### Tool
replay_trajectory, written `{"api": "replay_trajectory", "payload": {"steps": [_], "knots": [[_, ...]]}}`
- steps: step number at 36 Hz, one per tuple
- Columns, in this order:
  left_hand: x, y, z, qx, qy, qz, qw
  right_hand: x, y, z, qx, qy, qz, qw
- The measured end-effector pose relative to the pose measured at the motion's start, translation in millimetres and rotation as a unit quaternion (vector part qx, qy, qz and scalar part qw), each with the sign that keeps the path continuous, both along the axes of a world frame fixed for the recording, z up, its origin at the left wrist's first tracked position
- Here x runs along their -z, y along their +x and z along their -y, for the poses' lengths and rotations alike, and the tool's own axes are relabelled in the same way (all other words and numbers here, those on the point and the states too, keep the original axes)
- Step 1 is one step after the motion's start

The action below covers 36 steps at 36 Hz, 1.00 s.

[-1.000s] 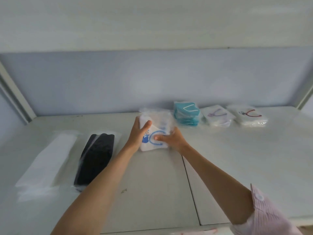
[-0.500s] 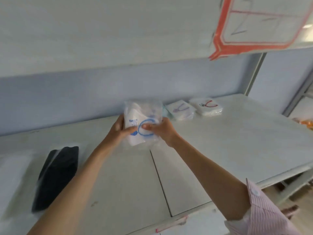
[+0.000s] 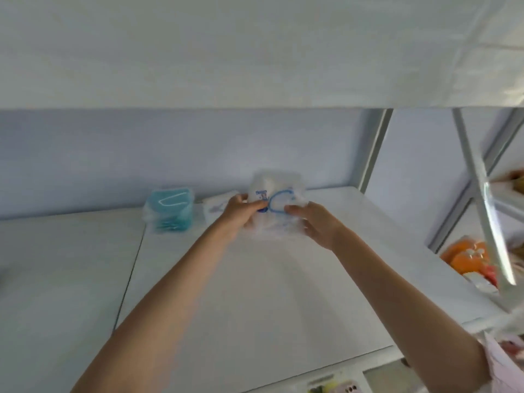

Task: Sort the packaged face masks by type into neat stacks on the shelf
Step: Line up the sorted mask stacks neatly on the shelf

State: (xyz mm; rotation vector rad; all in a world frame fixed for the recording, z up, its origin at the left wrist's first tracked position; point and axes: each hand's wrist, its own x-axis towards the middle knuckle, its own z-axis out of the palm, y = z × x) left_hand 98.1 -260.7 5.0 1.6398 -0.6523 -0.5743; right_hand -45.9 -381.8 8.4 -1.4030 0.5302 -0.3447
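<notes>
White shelf (image 3: 283,293) fills most of the frame. Center frame, both hands are clamped on a clear-wrapped white mask pack with blue loops (image 3: 276,199): left hand (image 3: 241,212) pinches its left edge, right hand (image 3: 317,222) its right, pack tilted up between them. Just left sits the teal mask stack (image 3: 170,207), with another white pack (image 3: 215,207) peeking out behind the left hand.

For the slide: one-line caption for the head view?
Both hands, left hand and right hand, hold a white mask pack with blue loops above the shelf, right of the teal mask stack.
</notes>
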Motion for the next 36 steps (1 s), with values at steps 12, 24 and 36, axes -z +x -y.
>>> {"api": "replay_trajectory", "payload": {"steps": [12,24,36], "knots": [[6,-49,150,-0.07,0.108,0.003,0.992,3,-19,142,0.119,-0.014,-0.114,0.986],[-1,-33,167,-0.081,0.166,0.079,0.98,45,3,192,0.138,-0.027,-0.166,0.976],[-18,-26,152,-0.093,0.11,0.039,0.989,82,46,228,0.112,-0.165,-0.218,0.955]]}}
